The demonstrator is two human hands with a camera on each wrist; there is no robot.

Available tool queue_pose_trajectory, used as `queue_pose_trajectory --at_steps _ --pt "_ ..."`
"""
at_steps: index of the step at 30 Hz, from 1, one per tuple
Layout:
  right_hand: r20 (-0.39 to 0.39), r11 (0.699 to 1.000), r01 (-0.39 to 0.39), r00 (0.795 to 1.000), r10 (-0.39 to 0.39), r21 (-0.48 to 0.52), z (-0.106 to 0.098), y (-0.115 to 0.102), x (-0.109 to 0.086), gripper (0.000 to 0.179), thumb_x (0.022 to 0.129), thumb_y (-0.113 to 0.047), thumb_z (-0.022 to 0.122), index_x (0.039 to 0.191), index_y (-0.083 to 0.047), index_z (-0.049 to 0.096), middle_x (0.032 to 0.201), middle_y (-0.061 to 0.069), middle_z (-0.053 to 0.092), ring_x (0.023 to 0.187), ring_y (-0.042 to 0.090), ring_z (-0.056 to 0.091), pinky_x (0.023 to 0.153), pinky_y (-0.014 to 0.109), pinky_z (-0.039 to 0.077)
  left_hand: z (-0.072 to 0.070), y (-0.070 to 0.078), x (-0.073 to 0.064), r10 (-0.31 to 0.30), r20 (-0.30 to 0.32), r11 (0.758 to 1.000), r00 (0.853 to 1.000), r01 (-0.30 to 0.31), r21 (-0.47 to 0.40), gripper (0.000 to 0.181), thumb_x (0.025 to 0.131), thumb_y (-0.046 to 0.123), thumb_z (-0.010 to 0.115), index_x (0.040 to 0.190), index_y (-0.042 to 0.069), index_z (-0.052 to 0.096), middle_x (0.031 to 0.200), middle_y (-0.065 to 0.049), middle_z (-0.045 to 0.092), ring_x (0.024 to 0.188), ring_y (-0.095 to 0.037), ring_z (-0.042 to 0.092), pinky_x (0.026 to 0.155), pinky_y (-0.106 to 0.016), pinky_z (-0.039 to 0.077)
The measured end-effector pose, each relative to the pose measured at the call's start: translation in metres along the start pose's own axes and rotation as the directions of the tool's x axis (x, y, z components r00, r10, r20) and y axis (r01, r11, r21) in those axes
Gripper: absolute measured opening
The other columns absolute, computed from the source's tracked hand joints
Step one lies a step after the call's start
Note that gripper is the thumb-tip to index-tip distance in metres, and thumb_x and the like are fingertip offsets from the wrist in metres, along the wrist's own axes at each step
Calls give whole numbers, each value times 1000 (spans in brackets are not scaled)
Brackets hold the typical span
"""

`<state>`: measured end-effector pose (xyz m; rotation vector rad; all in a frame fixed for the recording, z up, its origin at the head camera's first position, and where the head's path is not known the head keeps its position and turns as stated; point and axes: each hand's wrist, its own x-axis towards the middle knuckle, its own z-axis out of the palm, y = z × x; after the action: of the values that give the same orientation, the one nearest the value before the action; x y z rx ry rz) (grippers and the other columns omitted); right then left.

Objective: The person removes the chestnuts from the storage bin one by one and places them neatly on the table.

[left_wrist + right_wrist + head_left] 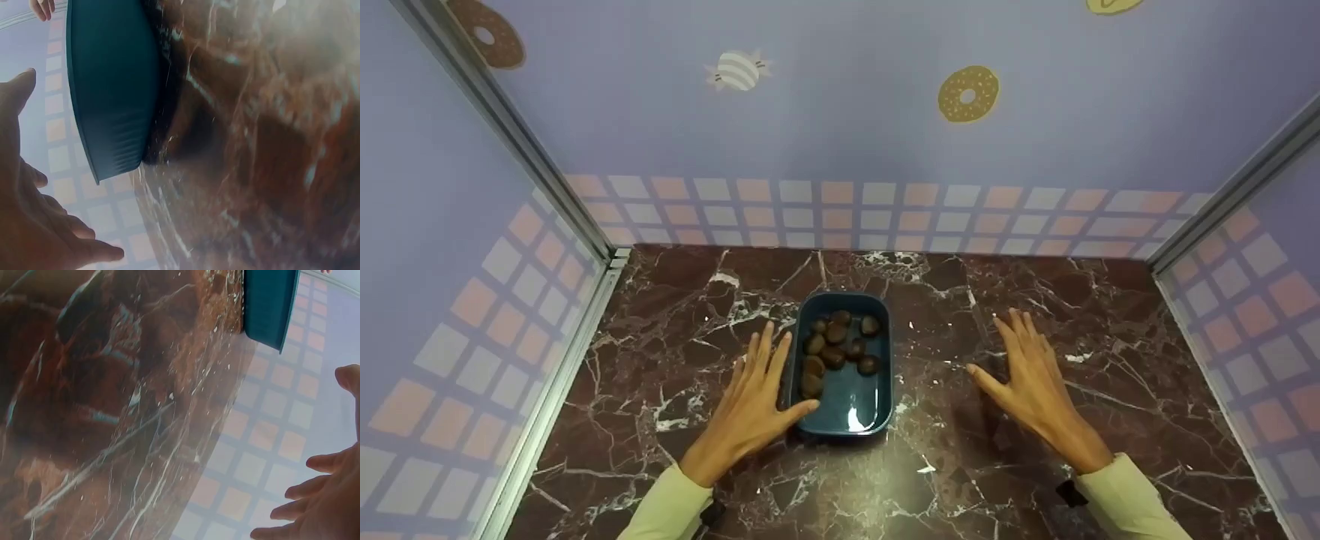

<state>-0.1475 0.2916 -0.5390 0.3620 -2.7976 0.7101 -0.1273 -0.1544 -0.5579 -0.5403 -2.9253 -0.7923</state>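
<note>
A dark teal rectangular tray [847, 411] stands on the marbled tabletop, its long side pointing away from me. Several brown, rounded chestnuts [834, 356] lie in it, mostly toward its far and left parts. My left hand [754, 409] is beside the tray's left side with fingers straight and spread; its thumb reaches over the near left rim, and whether it touches cannot be told. Well to the right of the tray, my right hand [1031, 382] hovers with fingers extended and thumb apart, holding nothing. Both wrist views show the tray's outer wall [112, 84] near relaxed, unclosed fingers.
The dark red marbled table [945, 465] has white veins and small pale specks. A lilac wall [840, 135] with checks and sweets printed on it closes off the back. Side panels [450, 315] with metal frame bars [562, 382] bound the left and right.
</note>
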Motion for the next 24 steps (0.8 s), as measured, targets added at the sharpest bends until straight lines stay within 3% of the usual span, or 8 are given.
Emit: queue_pose_trajectory --at_steps 8,11,15,24 --pt "-139 991 114 985 -103 74 13 -10 4 80 92 -30 87 154 8 54 165 30 47 151 55 43 118 78 35 15 6 -5 7 -42 987 999 -14 -162 112 95 59 82 177 12 22 182 -20 17 160 -50 32 120 -73 39" --pt "-151 984 141 981 -125 104 17 -14 6 78 91 -29 88 153 8 56 163 29 51 150 52 45 119 74 37 20 7 -7 -3 -36 975 999 -5 -223 113 94 58 84 177 12 22 183 -18 16 162 -48 31 118 -73 41" --pt "-164 977 170 975 -148 131 23 -20 9 76 91 -27 89 151 8 58 159 29 53 147 50 49 118 69 42 27 8 -9 -10 -34 958 999 0 -287 114 93 55 86 177 9 23 184 -17 13 164 -48 24 121 -74 36" --pt "-176 957 208 969 -174 201 36 -35 15 70 91 -25 89 148 6 61 155 26 57 143 45 53 117 63 45 44 9 -11 -46 -8 905 999 38 -424 119 89 46 92 176 7 21 182 -26 11 163 -55 19 121 -78 30"
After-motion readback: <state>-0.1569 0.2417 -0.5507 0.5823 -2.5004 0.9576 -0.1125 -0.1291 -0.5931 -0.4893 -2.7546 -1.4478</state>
